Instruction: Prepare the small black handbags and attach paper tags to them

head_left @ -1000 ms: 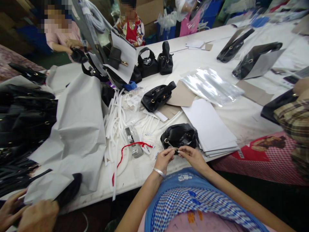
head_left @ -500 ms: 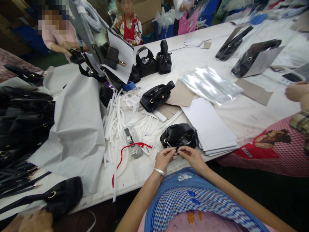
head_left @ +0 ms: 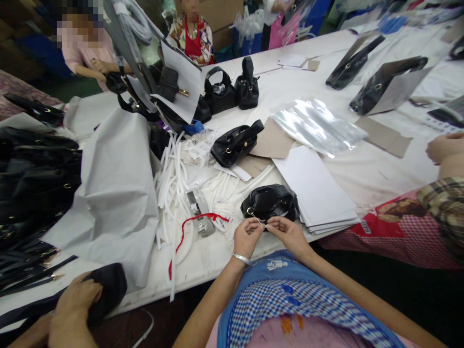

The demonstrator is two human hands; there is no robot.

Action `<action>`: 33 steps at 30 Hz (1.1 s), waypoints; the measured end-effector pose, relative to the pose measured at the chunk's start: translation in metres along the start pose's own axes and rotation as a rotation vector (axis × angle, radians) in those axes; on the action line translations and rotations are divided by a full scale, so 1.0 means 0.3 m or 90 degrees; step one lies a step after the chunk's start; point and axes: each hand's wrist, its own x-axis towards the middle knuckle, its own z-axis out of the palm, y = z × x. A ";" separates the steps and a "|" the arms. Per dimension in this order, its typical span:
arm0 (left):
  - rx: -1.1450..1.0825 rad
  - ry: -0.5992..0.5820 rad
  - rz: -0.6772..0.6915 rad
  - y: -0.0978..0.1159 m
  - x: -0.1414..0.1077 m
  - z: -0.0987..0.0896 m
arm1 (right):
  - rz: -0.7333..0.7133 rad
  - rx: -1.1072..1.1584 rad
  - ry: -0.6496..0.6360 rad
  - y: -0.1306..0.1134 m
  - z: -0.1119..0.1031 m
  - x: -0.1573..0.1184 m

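Note:
A small black handbag [head_left: 271, 199] lies on the white table right in front of me, with a gold ring [head_left: 250, 211] on its near left side. From that ring a thin pale string [head_left: 257, 218] runs down to my fingertips. My left hand [head_left: 247, 238], with a silver bracelet at the wrist, is closed in a pinch on the string. Close against it, the thumb and finger of my right hand [head_left: 288, 235] pinch the string's end. Whatever small piece sits between the fingertips is too tiny to make out.
White sheets [head_left: 315, 186] are stacked right of the bag. Another black handbag [head_left: 237, 143] stands beyond. To the left lie white tubes [head_left: 170, 179], a tape dispenser [head_left: 201, 212] and a red cord [head_left: 183, 231]. A co-worker's hand [head_left: 74, 304] holds a black bag at lower left.
My fingertips stay close together at the string and have shifted only slightly. At lower left, the co-worker's hand has moved up onto the black bag. The right-hand co-worker's arm has moved inward.

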 end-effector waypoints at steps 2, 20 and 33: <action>0.013 0.003 0.005 0.006 -0.003 0.004 | 0.002 0.000 0.011 -0.005 0.005 -0.001; 0.111 -0.014 0.084 0.037 -0.035 0.039 | -0.123 -0.142 0.062 -0.055 0.029 -0.008; -0.310 -0.079 -0.212 0.073 -0.011 0.082 | -0.187 -0.314 -0.046 0.030 -0.041 -0.046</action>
